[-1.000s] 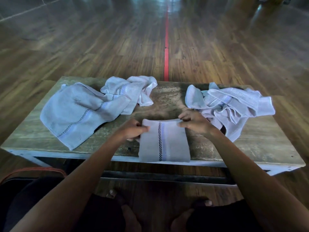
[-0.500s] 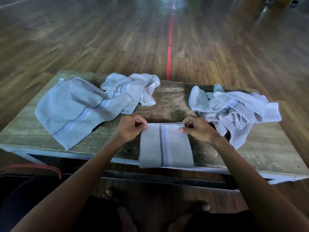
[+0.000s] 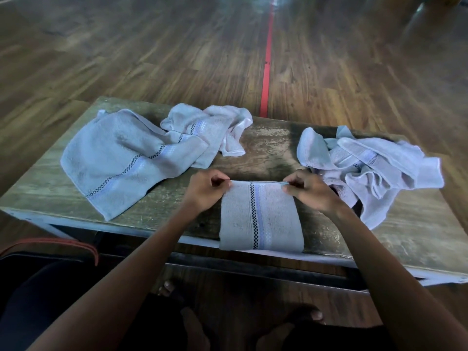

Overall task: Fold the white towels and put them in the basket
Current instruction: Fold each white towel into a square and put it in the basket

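A folded white towel [image 3: 260, 216] with a black checked stripe lies at the front edge of the wooden table [image 3: 273, 148]. My left hand [image 3: 206, 190] pinches its far left corner and my right hand [image 3: 307, 190] pinches its far right corner. An unfolded white towel [image 3: 121, 160] is spread on the table's left, with a crumpled one [image 3: 215, 127] behind it. A heap of crumpled white towels [image 3: 374, 168] sits at the right. The basket shows only as a dark shape with an orange handle [image 3: 50, 243] at the lower left.
The table stands on a wooden floor with a red line [image 3: 267, 59] running away from it. My knees and bare feet [image 3: 192, 323] are below the table's front edge.
Both hands stay on the folded towel's far corners. The camera has tilted, so the table sits lower in view. The towel's far edge looks flatter and straighter now.
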### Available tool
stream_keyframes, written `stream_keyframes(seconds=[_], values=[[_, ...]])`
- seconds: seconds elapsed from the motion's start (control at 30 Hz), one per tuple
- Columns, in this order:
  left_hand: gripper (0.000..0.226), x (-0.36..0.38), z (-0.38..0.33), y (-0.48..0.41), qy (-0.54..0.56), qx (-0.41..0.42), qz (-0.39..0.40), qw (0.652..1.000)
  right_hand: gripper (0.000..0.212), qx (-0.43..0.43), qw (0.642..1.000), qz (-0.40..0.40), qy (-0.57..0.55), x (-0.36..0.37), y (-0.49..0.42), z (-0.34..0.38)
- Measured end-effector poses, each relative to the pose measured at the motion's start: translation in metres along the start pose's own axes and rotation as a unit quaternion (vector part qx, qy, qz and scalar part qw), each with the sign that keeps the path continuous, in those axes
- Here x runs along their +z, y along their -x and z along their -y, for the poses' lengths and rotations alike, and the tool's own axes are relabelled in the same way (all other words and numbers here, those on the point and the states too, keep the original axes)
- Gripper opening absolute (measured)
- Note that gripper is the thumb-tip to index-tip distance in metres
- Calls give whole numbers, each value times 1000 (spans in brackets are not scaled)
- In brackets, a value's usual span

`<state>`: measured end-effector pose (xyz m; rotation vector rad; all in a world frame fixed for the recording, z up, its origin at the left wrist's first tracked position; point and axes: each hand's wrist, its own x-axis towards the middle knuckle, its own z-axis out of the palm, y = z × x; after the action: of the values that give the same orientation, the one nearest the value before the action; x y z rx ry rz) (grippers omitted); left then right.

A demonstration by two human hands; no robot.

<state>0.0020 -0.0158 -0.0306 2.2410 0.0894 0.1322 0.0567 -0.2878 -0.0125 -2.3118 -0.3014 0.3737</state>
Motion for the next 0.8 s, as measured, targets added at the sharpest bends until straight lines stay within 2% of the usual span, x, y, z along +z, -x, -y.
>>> stream_keyframes(seconds=[0.1,0.37,0.5,0.57,0.67,0.73,0.8], values=[[11,0,0,0,-9,-3,4,1000,18,-3,1000,-6,-15,2,4,3],[12,4,6,6,40,18,-20,999,13,-35,997,-62,-39,8,5,1],[6,5,5,5,31,10,-20,999,12,-48,998,-37,5,5,5,7],[8,5,2,4,27,-8,-30,999,9,-52,991,-59,106,3,7,17],[14,5,-6,12,36,-45,-83,995,33,-56,949,-109,289,19,26,42],[13,2,-14,24,38,-55,-118,991,57,-85,936,-125,319,40,46,59],[14,0,-19,43,61,-80,-147,984,70,-99,932,-82,338,61,58,67]])
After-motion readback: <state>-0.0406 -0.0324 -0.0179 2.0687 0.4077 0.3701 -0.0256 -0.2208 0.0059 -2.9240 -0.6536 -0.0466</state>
